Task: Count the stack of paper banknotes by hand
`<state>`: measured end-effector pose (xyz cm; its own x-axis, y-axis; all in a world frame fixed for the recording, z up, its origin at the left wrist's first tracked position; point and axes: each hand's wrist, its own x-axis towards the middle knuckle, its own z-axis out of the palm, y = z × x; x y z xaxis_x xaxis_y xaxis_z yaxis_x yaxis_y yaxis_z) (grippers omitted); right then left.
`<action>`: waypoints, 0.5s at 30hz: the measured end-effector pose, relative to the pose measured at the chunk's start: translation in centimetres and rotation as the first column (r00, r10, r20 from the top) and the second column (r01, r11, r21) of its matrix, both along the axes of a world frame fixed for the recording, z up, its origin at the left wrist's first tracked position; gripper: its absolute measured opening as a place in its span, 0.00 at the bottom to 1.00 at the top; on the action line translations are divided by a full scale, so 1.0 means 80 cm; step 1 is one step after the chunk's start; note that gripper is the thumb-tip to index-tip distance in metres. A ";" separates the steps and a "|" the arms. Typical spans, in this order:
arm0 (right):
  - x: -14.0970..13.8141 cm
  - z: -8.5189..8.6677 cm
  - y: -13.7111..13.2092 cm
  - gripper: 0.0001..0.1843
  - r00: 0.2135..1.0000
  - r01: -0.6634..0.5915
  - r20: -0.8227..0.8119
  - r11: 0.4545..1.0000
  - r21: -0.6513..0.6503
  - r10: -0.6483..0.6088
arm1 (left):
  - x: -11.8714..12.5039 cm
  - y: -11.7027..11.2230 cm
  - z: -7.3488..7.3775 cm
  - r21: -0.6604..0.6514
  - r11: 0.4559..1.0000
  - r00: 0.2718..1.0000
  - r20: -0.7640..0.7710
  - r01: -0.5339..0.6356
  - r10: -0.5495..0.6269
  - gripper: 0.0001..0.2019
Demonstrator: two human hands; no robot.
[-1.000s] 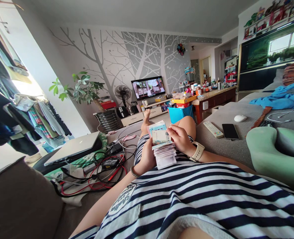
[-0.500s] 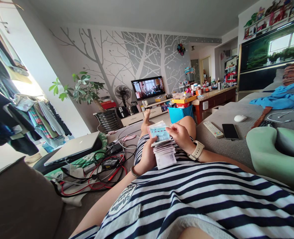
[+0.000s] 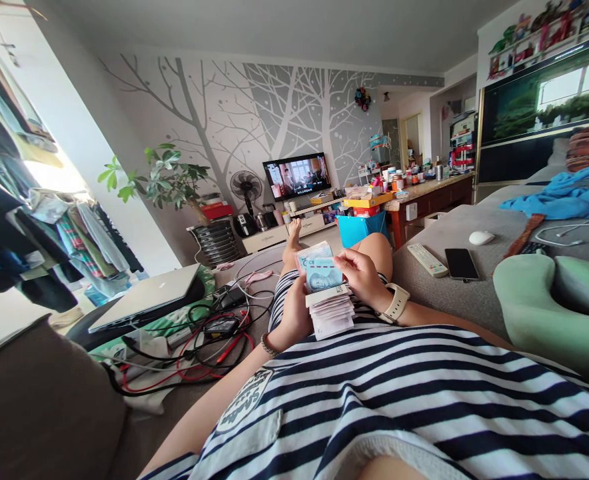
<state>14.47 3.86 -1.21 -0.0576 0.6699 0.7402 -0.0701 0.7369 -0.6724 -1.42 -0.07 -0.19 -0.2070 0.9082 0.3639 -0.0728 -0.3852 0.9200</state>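
Note:
Over my lap, my left hand is wrapped round a bundle of banknotes, gripping it along its left side. The lower ends of the notes fan out in pale layers towards my belly. On top lies a blue-green banknote with a portrait and a dashed dark line. My right hand pinches this note's upper right corner between thumb and fingers. Behind it, more blue and pinkish notes stick up from the bundle. A pale watch is on my right wrist, and a braided bracelet on my left.
On the sofa to my right lie a remote control, a phone, a white mouse and a green neck pillow. To my left are a laptop and tangled cables. A television is ahead.
The top blue-green note has come down and flattened, so its portrait now shows. My left thumb no longer lies across its face. My right hand has shifted only slightly.

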 end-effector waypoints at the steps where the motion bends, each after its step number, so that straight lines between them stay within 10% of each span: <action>1: 0.000 0.001 -0.002 0.27 1.000 -0.009 0.002 1.000 0.014 0.009 | -0.002 -0.003 0.001 0.008 1.000 0.999 -0.049 -0.023 0.023 0.09; 15: 0.002 0.001 -0.003 0.27 0.999 -0.015 0.044 0.999 0.030 0.014 | -0.002 -0.015 0.009 0.085 0.996 0.958 -0.280 -0.038 0.060 0.06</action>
